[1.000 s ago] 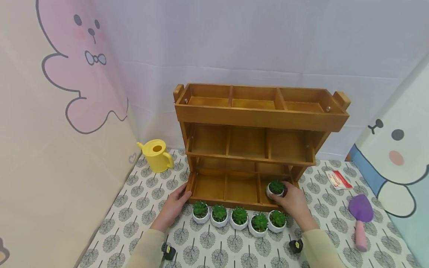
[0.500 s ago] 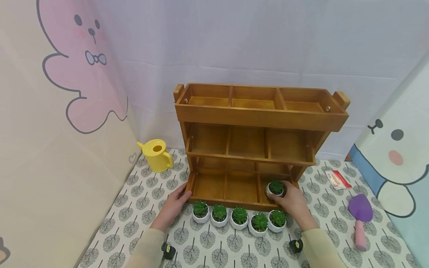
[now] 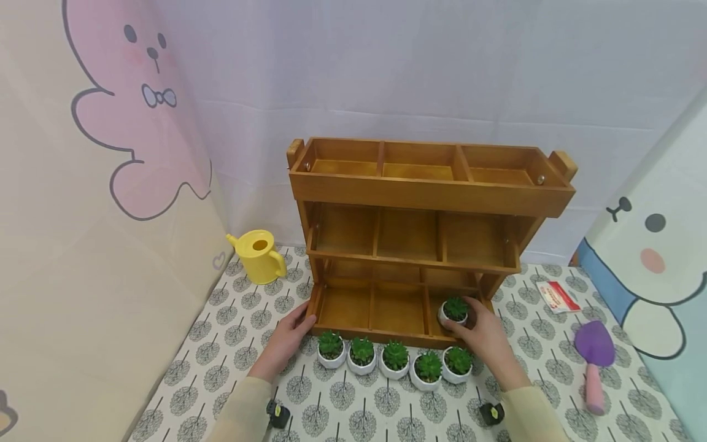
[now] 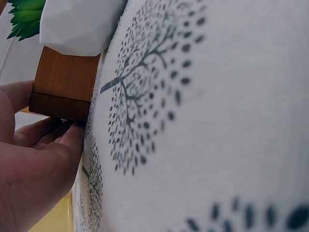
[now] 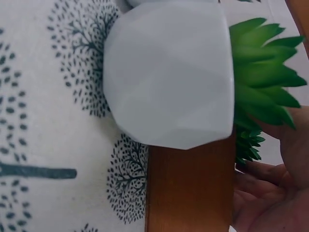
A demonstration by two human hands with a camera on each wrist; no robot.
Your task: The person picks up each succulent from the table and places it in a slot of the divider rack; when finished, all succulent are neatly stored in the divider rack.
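My right hand (image 3: pixel 482 325) holds a small potted succulent (image 3: pixel 455 310) with a white pot in the right compartment of the bottom tier of a wooden shelf (image 3: pixel 361 336). In the right wrist view, a nearer white pot (image 5: pixel 169 72) and the shelf's front board hide most of the held one, leaving some green leaves (image 5: pixel 248 145) showing beside the fingers. My left hand (image 3: pixel 289 334) grips the left front corner of that tier. The left wrist view has the wooden corner (image 4: pixel 65 82) between thumb and fingers.
Several white-potted succulents (image 3: pixel 394 360) stand in a row before the shelf. A yellow watering can (image 3: pixel 258 261) is at the back left. To the right lie a purple trowel (image 3: pixel 594 344) with a pink handle and a red-and-white packet (image 3: pixel 558 296). Patterned cloth covers the table.
My right wrist and sleeve have shifted slightly to the right, the hand still on the potted succulent. My left hand stays at the shelf corner.
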